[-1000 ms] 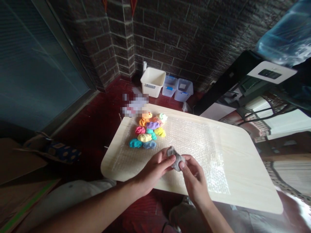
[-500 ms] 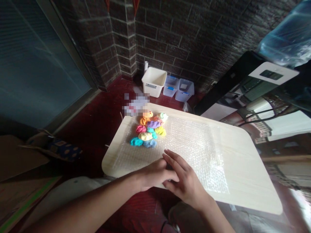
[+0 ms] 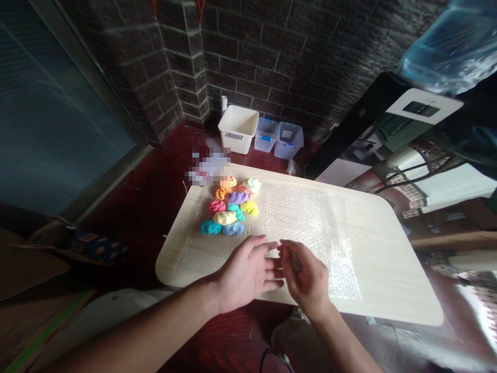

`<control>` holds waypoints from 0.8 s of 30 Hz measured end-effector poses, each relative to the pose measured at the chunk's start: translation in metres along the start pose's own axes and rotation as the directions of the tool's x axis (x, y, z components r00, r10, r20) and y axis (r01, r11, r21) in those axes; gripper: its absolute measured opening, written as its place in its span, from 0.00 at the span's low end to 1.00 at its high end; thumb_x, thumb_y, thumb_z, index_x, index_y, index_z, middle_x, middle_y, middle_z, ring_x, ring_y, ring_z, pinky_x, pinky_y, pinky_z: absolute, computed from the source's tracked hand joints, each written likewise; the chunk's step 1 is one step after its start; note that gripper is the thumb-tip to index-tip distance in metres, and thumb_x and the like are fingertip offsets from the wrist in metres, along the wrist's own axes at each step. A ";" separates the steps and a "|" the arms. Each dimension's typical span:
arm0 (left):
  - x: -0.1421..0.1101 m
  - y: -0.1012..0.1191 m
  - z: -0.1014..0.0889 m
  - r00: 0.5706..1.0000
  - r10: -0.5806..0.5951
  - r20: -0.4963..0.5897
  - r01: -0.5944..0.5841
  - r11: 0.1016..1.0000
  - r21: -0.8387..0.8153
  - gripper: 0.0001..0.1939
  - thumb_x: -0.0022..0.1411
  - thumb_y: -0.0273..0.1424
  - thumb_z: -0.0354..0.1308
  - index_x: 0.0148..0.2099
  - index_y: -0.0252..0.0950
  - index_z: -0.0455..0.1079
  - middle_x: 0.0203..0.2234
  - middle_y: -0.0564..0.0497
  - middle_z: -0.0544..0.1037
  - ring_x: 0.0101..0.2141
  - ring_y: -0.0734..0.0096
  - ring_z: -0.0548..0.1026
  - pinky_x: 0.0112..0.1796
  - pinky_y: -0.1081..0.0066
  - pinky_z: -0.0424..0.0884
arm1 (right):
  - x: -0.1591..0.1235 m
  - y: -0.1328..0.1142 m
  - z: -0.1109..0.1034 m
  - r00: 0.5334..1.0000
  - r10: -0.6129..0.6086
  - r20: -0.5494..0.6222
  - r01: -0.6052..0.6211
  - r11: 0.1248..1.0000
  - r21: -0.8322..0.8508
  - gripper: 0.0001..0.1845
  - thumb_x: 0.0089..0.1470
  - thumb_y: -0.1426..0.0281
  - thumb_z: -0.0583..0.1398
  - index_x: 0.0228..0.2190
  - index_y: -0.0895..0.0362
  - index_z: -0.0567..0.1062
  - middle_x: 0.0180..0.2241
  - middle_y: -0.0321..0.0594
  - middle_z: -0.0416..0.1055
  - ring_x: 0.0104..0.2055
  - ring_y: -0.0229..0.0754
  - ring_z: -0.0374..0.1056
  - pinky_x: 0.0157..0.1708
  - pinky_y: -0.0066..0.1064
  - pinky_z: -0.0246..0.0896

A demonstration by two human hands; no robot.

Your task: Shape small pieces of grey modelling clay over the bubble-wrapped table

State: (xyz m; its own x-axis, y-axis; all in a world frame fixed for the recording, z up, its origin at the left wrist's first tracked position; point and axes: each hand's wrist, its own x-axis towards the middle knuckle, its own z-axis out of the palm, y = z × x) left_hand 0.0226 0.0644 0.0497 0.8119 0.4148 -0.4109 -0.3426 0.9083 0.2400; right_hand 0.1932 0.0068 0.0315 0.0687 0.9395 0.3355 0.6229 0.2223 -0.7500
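Note:
My left hand point(image 3: 248, 272) is open, palm up with its fingers stretched toward the right, above the table's near edge. My right hand point(image 3: 306, 277) curls round a lump of grey modelling clay point(image 3: 296, 262), of which only a small part shows between the fingers and palm. The fingertips of both hands are close together. Beyond my left hand lies a cluster of coloured clay lumps, among them a blue one point(image 3: 233, 229), a teal one point(image 3: 211, 227), a pale yellow one point(image 3: 224, 218), a purple one point(image 3: 238, 198) and a bright yellow one point(image 3: 249, 207).
Bubble wrap point(image 3: 298, 217) lies under the clay on the pale wooden table point(image 3: 388, 259). Behind the table, a cream bin point(image 3: 237, 132) and two clear plastic boxes point(image 3: 288, 141) stand by the brick wall. A black water dispenser point(image 3: 357, 124) stands at the right.
The grey clay was first pinched between both hands, then hidden as the hands came together. Now the hands have parted: the left has opened palm up and the clay is in the right.

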 end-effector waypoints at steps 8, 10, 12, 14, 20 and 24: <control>0.004 -0.011 -0.015 0.992 0.022 -0.122 0.027 0.922 0.385 0.24 0.61 0.46 0.58 0.49 0.31 0.70 0.38 0.39 0.80 0.34 0.59 0.78 0.42 0.60 0.68 | 0.019 0.022 0.000 0.844 0.535 0.027 -0.456 0.690 0.563 0.16 0.58 0.57 0.70 0.33 0.57 0.78 0.15 0.28 0.63 0.13 0.32 0.54 0.12 0.24 0.47; 0.009 -0.013 -0.016 0.980 0.090 -0.179 -0.016 0.926 0.376 0.22 0.63 0.45 0.57 0.48 0.31 0.70 0.38 0.40 0.80 0.35 0.60 0.78 0.41 0.60 0.68 | 0.021 0.013 0.008 0.851 0.521 0.068 -0.482 0.722 0.496 0.18 0.55 0.56 0.71 0.27 0.58 0.77 0.13 0.29 0.62 0.13 0.31 0.52 0.13 0.24 0.46; 0.014 -0.015 -0.014 0.963 0.148 -0.227 -0.070 0.945 0.320 0.20 0.65 0.44 0.55 0.45 0.31 0.71 0.37 0.43 0.78 0.34 0.62 0.76 0.40 0.62 0.69 | 0.023 0.002 0.015 0.895 0.443 0.047 -0.430 0.830 0.356 0.22 0.55 0.57 0.71 0.20 0.58 0.75 0.13 0.32 0.64 0.15 0.32 0.55 0.16 0.26 0.49; 0.017 -0.017 -0.009 0.960 0.159 -0.229 -0.113 0.973 0.202 0.19 0.67 0.45 0.55 0.43 0.32 0.71 0.35 0.46 0.77 0.33 0.65 0.75 0.39 0.64 0.70 | 0.025 -0.008 0.020 0.945 0.327 -0.030 -0.316 0.930 0.190 0.23 0.58 0.58 0.69 0.18 0.57 0.74 0.14 0.32 0.64 0.16 0.33 0.56 0.18 0.27 0.50; 0.019 -0.011 0.001 0.955 0.179 -0.238 -0.238 0.940 -0.246 0.21 0.62 0.50 0.64 0.35 0.37 0.69 0.28 0.52 0.75 0.35 0.63 0.77 0.41 0.68 0.72 | 0.021 -0.028 0.041 0.991 -0.132 0.018 0.133 0.984 -0.122 0.18 0.68 0.61 0.54 0.44 0.60 0.78 0.38 0.51 0.79 0.40 0.53 0.76 0.39 0.43 0.71; 0.018 0.007 0.004 0.910 0.236 -0.339 -0.338 0.899 -0.279 0.25 0.64 0.54 0.59 0.36 0.35 0.72 0.29 0.47 0.77 0.35 0.60 0.79 0.41 0.63 0.75 | 0.011 -0.036 0.059 0.940 -0.277 0.197 0.308 0.939 -0.152 0.35 0.71 0.58 0.45 0.69 0.66 0.57 0.68 0.62 0.61 0.71 0.66 0.56 0.66 0.64 0.50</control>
State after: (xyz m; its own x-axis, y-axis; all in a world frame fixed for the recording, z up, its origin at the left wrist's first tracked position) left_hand 0.0367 0.0781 0.0475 0.4978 0.6107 -0.6158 -0.7139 0.6917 0.1089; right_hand 0.1255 0.0239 0.0286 -0.2614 0.8733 0.4110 0.7247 0.4589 -0.5141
